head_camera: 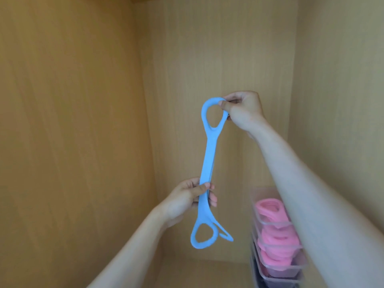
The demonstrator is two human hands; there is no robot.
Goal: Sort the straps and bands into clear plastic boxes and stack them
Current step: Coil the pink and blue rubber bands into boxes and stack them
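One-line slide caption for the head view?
Left hand and right hand hold blue straps upright near stacked clear boxes of pink bands.

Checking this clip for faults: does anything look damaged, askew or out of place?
Nothing stands out. The blue strap hangs intact between the right hand and left hand; pink bands sit inside the stacked clear boxes.

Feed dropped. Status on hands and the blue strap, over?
Right hand pinches top loop of blue strap; left hand grips it lower down. Strap hangs upright, unboxed. Stacked clear boxes of pink bands low right, partly behind right forearm.
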